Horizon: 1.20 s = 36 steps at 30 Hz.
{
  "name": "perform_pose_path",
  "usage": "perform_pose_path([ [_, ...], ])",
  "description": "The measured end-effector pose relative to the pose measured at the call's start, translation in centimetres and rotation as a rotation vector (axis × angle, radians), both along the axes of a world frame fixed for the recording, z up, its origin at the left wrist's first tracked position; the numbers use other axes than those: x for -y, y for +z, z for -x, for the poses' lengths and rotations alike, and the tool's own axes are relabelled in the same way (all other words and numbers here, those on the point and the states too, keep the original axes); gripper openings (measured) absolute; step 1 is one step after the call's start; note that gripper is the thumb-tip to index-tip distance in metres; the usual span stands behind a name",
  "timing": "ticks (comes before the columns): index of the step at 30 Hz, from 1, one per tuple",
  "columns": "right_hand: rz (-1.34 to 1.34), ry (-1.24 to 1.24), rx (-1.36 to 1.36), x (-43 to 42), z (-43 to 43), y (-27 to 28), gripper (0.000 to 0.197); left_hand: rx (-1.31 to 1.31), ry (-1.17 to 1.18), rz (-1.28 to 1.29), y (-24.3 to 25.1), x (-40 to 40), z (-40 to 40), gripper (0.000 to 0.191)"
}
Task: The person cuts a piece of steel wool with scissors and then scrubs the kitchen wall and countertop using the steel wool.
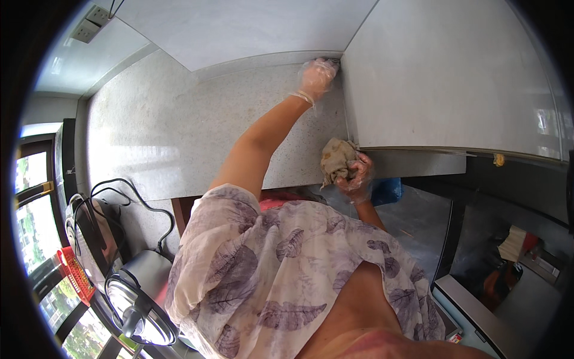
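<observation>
Both hands wear thin clear plastic gloves. My left hand [317,78] reaches far across the speckled grey countertop [215,116] to the back corner, where the backsplash meets a pale cabinet side. Its fingers are curled down, and something dark and grey shows at the fingertips, too small to name; a band sits around the glove's cuff. Close to the counter's front edge, my right hand [357,176] grips a crumpled, stained beige cloth [337,161] beside the lower corner of the same cabinet side.
A large pale cabinet panel [439,76] bounds the counter on the right. At lower left stand a metal appliance with a lid [143,309], looping black cables [168,211] and a red plastic basket [75,274] by the windows. A blue item [386,191] lies below the counter edge. Wall sockets [92,23] are upper left.
</observation>
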State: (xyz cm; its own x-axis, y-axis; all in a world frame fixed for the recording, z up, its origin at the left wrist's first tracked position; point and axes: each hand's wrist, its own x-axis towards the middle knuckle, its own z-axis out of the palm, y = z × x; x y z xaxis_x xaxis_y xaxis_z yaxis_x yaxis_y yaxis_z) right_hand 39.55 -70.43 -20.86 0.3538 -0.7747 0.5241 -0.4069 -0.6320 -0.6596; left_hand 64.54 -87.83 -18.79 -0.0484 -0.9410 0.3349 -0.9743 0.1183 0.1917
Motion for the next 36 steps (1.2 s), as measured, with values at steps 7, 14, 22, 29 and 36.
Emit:
perform_pose_path([
  [7, 0.091, 0.019, -0.049, 0.5, -0.4, 1.3, 0.059, -0.118, 0.24, -0.102, 1.1, -1.0, 3.1, 0.012],
  [14, 0.108, 0.021, -0.083, 0.6, -0.4, 0.7, 0.055, -0.331, 0.06, 0.239, 5.5, -1.9, 1.1, 0.018],
  [22, 0.039, 0.009, -0.053, -0.1, -0.2, 0.5, 0.056, 0.338, 0.027, -0.21, 6.2, -2.0, -2.6, 0.032],
  [29, 0.124, -0.013, -0.067, 0.4, -0.2, -0.1, 0.059, 0.535, 0.445, -0.276, 2.4, -12.1, -17.0, 0.04],
  [36, 0.158, 0.015, -0.1, 0.5, -0.8, 1.0, 0.054, -0.274, 0.483, -0.108, 1.3, -8.5, -9.1, 0.021],
])
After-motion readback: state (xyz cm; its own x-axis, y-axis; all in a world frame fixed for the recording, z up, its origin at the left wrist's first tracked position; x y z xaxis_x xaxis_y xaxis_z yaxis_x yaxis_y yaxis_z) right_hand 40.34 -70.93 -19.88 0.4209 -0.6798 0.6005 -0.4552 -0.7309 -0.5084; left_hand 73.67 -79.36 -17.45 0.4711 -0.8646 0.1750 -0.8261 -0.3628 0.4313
